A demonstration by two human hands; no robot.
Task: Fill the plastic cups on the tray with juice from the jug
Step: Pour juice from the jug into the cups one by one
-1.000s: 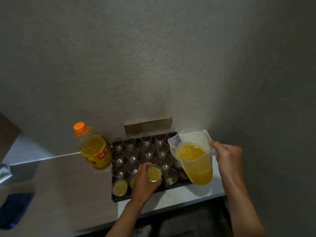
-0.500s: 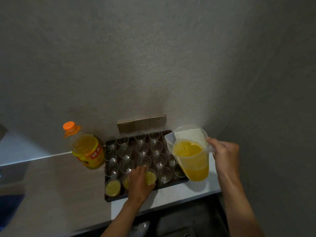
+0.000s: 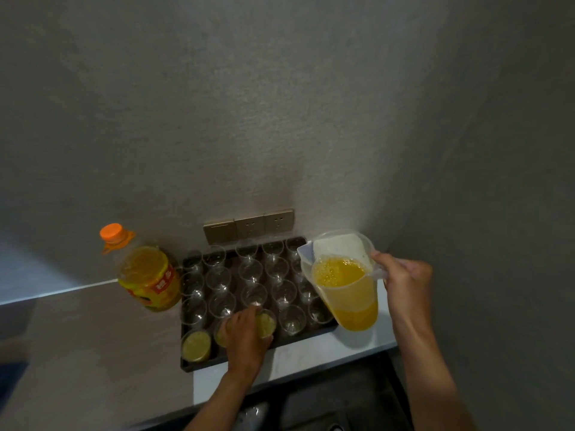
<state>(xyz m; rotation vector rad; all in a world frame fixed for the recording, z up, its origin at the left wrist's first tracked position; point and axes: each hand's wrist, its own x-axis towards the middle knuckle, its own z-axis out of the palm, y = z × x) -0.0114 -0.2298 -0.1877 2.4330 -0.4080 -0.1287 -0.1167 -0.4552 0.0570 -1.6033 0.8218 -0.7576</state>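
A dark tray (image 3: 199, 366) on the counter carries several clear plastic cups (image 3: 250, 270). Three cups in its front row hold juice: one at the front left corner (image 3: 196, 345), one mostly under my hand, and one (image 3: 267, 325) that my left hand (image 3: 245, 337) grips from above as it stands on the tray. My right hand (image 3: 404, 279) holds the handle of a clear jug (image 3: 345, 284), about half full of orange juice, above the tray's right end, tilted a little with its spout toward the cups.
A large juice bottle (image 3: 149, 275) with an orange cap stands left of the tray. Wall sockets (image 3: 249, 225) sit behind it. The grey wall closes in at the back and right. The counter's front edge (image 3: 295, 373) runs below the tray.
My left hand has lowered the filled cup onto the tray's front row. The jug has stayed held above the tray's right end.
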